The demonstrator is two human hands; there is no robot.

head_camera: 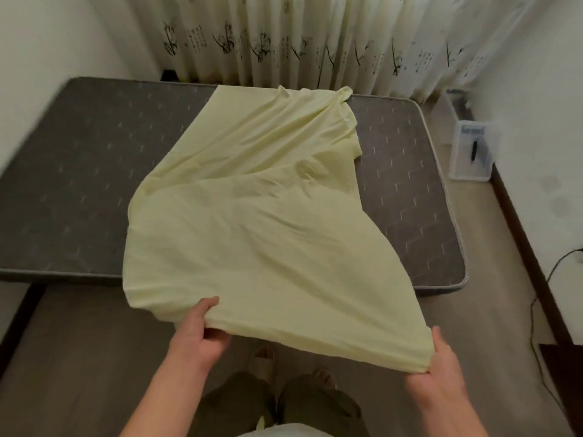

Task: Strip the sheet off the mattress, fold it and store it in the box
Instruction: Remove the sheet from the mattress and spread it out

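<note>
Curtains back the grey mattress (79, 171). I see the sheet (252, 231) draped along its middle, long axis running away from me, near edge raised past the foot. The box (471, 152) stands off right by the wall. My hands grip that near edge: left hand (198, 335) and right hand (438, 370), the right nearer the box.

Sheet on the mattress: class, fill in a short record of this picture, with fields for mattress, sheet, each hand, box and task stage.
mattress: grey, mostly bare
sheet: pale yellow, loosely doubled, far end on the mattress, near edge lifted
left hand: grips the sheet's near edge
right hand: grips the sheet's near corner
box: clear plastic, right of the mattress, apart from the sheet
task stage: sheet stripped, folding begun, not yet stored
</note>
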